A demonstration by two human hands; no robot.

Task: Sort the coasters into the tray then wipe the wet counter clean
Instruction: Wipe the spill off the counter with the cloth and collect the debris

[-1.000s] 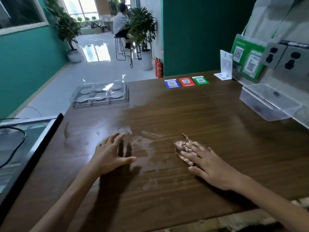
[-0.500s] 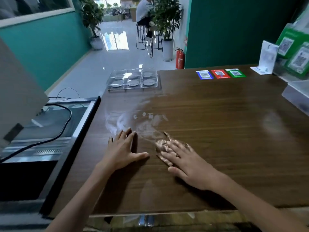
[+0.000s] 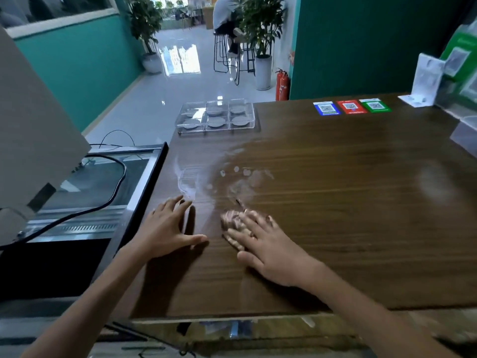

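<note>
**Wet patch could be left behind above the cloth**

The risk, as a judgement: the cloth (image 3: 233,223) sits at the lower edge of the wet film (image 3: 232,174), so a short stroke would only smear water toward the tray (image 3: 215,117) in the upper middle of the frame, where the coasters (image 3: 238,120) already lie in their compartments.

The right hand (image 3: 268,248) presses flat on the bunched cloth, fingers straight, grip released rather than clenched. The left hand (image 3: 166,228) rests palm-down on the counter (image 3: 348,202) just beside it, fingers spread, holding nothing.
</note>
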